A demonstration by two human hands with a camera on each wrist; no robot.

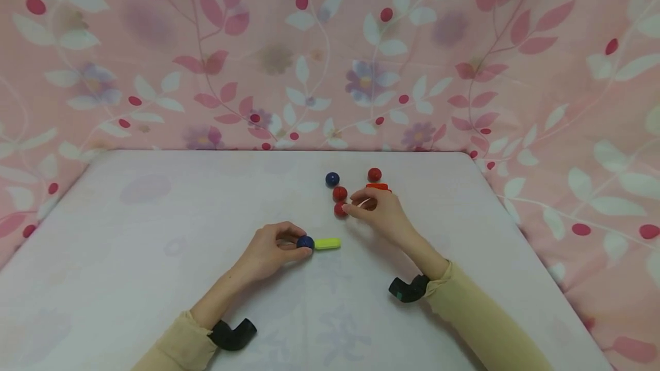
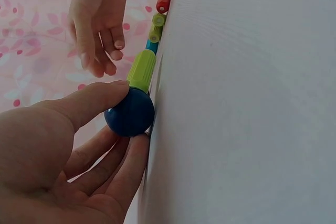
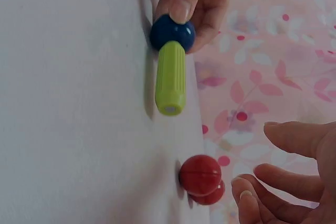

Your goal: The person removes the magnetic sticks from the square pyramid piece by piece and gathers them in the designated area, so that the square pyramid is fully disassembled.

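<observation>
My left hand pinches a dark blue ball between thumb and fingers, low over the table. From the ball a yellow-green ribbed rod points to the right; its free end shows in the right wrist view. My right hand is beside the nearer red ball, overlapping its edge in the head view. In the right wrist view the fingers and thumb are spread with nothing between them, and a gap shows to the red balls.
Farther back are a second red ball, a blue ball and another red ball. A red rod lies behind my right hand. More yellow-green rods and a teal rod show in the left wrist view.
</observation>
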